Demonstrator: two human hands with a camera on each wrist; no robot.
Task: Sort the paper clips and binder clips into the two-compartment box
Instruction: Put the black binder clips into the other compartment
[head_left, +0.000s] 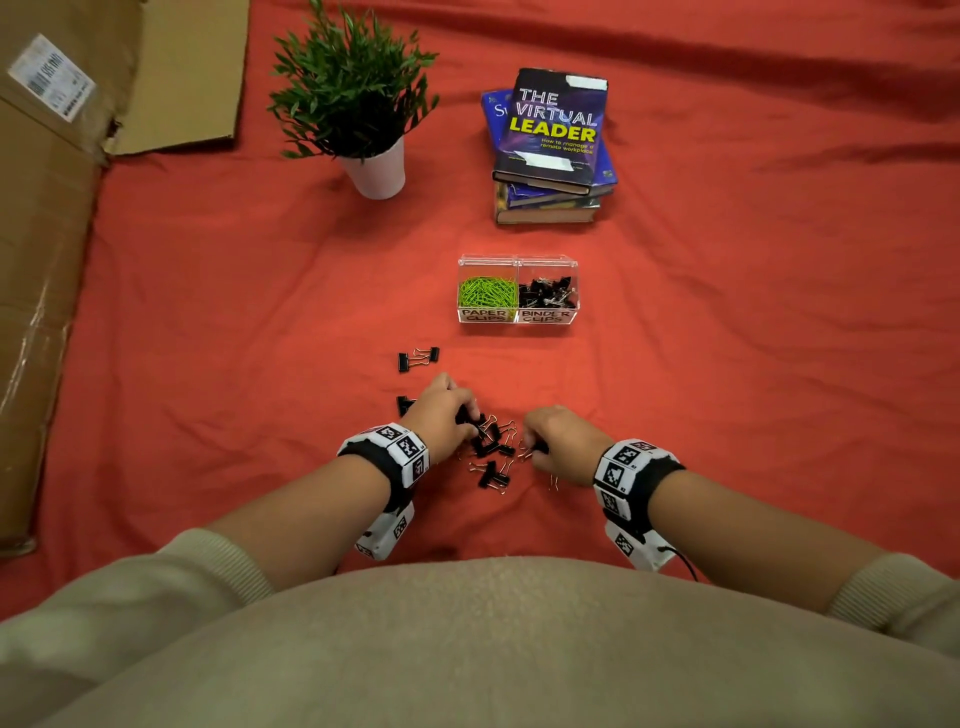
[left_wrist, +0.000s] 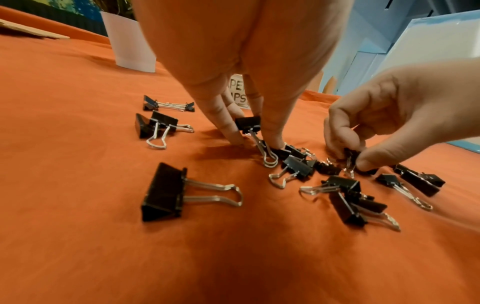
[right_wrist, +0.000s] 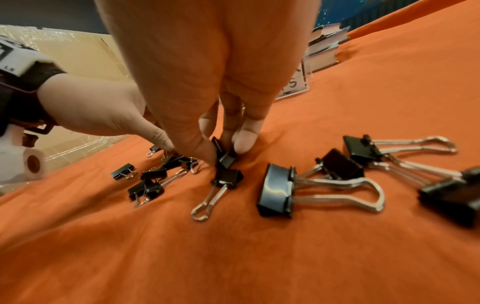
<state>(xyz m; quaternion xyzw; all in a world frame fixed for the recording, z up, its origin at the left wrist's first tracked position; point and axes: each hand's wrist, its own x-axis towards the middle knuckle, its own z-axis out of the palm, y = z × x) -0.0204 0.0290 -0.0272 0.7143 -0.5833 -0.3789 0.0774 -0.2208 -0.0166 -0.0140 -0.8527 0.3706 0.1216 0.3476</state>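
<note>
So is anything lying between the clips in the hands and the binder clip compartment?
Nothing visible does. Bare red cloth runs from the left hand and right hand to the box; the nearest loose binder clips lie off to the left.

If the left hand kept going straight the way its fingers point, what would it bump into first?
The left hand points down; its fingertips already touch the orange cloth and straddle a binder clip, so probably the cloth right there.

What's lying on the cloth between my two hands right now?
A loose heap of black binder clips lies between the left hand and right hand; the head view shows it best.
</note>
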